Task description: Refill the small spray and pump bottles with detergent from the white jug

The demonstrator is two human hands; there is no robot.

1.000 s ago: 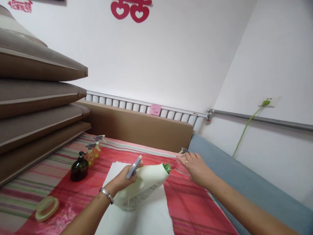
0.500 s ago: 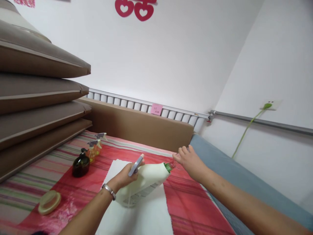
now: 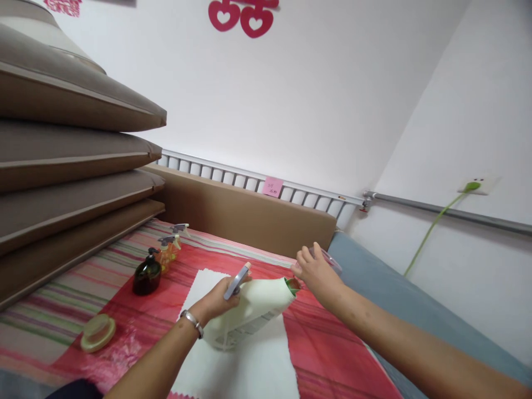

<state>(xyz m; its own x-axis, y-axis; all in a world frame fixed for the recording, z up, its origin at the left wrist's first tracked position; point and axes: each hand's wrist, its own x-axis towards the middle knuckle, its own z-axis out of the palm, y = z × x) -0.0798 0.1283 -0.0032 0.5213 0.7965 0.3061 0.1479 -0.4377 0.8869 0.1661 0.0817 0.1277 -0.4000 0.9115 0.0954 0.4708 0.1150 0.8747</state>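
Note:
My left hand [image 3: 219,302] is closed around the neck side of a large pale green bottle [image 3: 261,310], which leans to the right over a white sheet [image 3: 266,366]. A grey spray-trigger head [image 3: 236,282] with a cream tip also sits in that hand. At the bottle's mouth shows something green and reddish, partly see-through. My right hand [image 3: 316,271] is closed on a clear plastic container [image 3: 332,262], tilted beside that mouth; fingers hide most of it. Whether the container touches the mouth I cannot tell.
On the red-and-striped cloth [image 3: 328,332] at left stand a dark pump bottle [image 3: 147,275] and two small spray bottles [image 3: 166,256]. A pale round lid [image 3: 98,332] lies nearer, by crumpled clear film [image 3: 114,357]. Stacked brown cushions [image 3: 78,149] rise at left; a brown board [image 3: 236,210] backs the cloth.
My right hand has turned slightly, and more of the clear container shows past its fingers. The pale bottle stays in my left hand. The whole view has shifted a little.

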